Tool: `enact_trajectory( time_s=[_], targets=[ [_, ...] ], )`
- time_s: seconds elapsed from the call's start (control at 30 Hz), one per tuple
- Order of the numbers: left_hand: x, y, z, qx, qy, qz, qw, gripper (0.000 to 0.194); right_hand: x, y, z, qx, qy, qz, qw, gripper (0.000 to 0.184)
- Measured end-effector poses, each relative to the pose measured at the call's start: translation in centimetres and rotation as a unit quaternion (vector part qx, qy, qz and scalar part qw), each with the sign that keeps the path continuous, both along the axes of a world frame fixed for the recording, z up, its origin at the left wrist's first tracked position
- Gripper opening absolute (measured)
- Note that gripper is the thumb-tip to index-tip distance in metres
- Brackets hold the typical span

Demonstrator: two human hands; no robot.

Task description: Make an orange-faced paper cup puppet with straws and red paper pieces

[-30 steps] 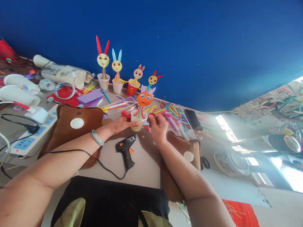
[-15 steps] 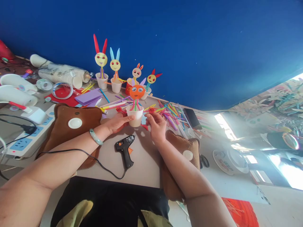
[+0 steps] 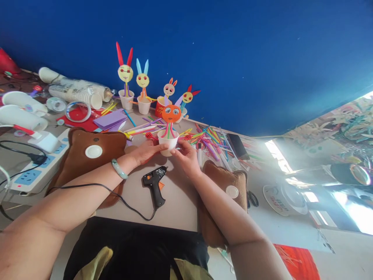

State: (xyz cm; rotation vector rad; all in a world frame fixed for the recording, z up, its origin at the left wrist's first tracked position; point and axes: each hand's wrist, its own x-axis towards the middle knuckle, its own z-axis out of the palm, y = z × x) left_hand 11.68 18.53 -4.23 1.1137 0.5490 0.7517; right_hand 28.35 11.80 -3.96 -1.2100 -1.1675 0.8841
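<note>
A white paper cup is held upright between both hands. Striped straws rise from it to an orange round paper face with drawn eyes and pale purple ears. My left hand wraps the cup's left side, thumb across its front. From the right, my right hand grips the cup, thumb at its lower front. Small red paper hands stick out on both sides of the cup. A black glue gun lies on the table just below, its cord running left under my forearm.
Several finished cup figures stand along the blue wall. Loose colored straws and a black phone lie behind my hands. Brown cushions flank the work spot. A power strip is at left, scissors at right.
My right hand has moved from pinching at the red paper hand on the right to holding the cup's side. The cup has straightened and shifted slightly left; my left hand keeps its hold.
</note>
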Motion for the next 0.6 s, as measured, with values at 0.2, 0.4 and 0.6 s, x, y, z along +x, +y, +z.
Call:
enact_trajectory(
  time_s=[0.2,0.4,0.6],
  targets=[
    [-0.29,-0.16,0.28,0.043,0.075,-0.013,0.996,0.051,-0.32,0.24,-0.73,-0.009,0.013,0.017,1.000,0.049],
    [0.41,0.34,-0.36,0.011,-0.064,0.004,0.998,0.048,-0.06,0.29,-1.04,0.012,0.037,-0.031,0.999,0.049],
    [0.53,0.57,-0.04,-0.046,-0.079,0.123,0.988,0.030,0.28,0.33,-0.87,0.002,0.027,-0.051,0.998,0.049]
  ],
)
